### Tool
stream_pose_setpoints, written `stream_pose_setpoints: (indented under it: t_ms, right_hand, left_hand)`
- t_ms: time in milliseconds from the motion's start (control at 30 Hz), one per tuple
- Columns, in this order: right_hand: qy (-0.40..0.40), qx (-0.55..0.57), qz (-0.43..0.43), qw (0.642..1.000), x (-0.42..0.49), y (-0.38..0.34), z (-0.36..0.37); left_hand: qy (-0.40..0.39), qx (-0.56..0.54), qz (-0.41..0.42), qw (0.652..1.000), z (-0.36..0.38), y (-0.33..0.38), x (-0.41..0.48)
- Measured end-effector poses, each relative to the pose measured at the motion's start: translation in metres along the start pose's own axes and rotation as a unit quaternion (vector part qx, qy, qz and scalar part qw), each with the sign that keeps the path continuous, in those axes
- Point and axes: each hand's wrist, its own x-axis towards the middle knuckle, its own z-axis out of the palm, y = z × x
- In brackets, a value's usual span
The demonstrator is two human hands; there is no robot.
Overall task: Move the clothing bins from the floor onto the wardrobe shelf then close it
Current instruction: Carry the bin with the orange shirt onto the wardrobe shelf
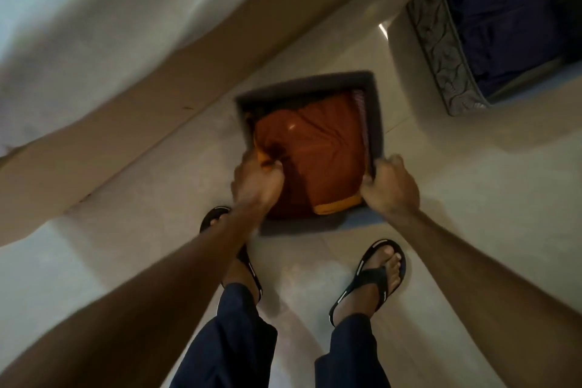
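A dark square bin (pixel 310 82) sits over the pale tiled floor in front of my feet, filled with folded orange-brown cloth (pixel 318 148). My left hand (pixel 256 183) grips the bin's left rim, fingers curled inside against the cloth. At the right rim, my right hand (pixel 389 184) is closed on the edge. I cannot tell whether the bin is resting on the floor or lifted. A second bin (pixel 441 50) with a grey patterned side stands at the upper right, holding dark blue clothing (pixel 507 25).
A brown base board (pixel 141 123) with a pale panel (pixel 94 9) above it runs diagonally along the left. My feet in black sandals (pixel 370 277) stand just behind the bin. Open tiled floor (pixel 472 198) lies to the right.
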Motion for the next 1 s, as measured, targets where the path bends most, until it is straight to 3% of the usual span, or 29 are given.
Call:
stream_pose_setpoints:
  t_ms: [100,200,367,500,633,700,867,1000]
  right_hand:
    - [-0.081,0.070,0.071,0.992,-0.021,0.009,0.004]
    - [-0.052,0.072,0.058,0.994,-0.030,0.013,0.003]
    - [-0.057,0.050,0.097,0.992,-0.050,0.014,0.014]
    - [-0.142,0.057,0.047,0.987,-0.066,0.017,0.021]
    - [0.045,-0.007,-0.051,0.998,-0.058,0.018,0.020]
    - [0.097,-0.012,-0.050,0.994,-0.046,0.017,0.017]
    - [-0.107,0.152,0.037,0.982,-0.009,0.013,0.012]
    - [-0.098,0.149,-0.003,0.984,-0.019,0.016,0.001]
  left_hand:
    - [-0.004,0.092,0.102,0.990,-0.022,0.007,0.021]
    - [-0.016,0.197,0.076,0.977,-0.025,-0.006,0.020]
    - [-0.089,0.097,-0.070,0.989,-0.015,-0.014,-0.001]
    - [-0.090,-0.005,-0.071,0.993,-0.009,-0.011,0.000]
    - [-0.078,-0.020,-0.056,0.995,-0.016,-0.008,0.006]
    - [-0.082,0.000,-0.050,0.995,-0.019,-0.007,0.009]
    - [-0.114,0.025,-0.035,0.993,-0.022,-0.002,0.009]
    - [-0.125,0.060,0.004,0.990,-0.026,-0.003,-0.004]
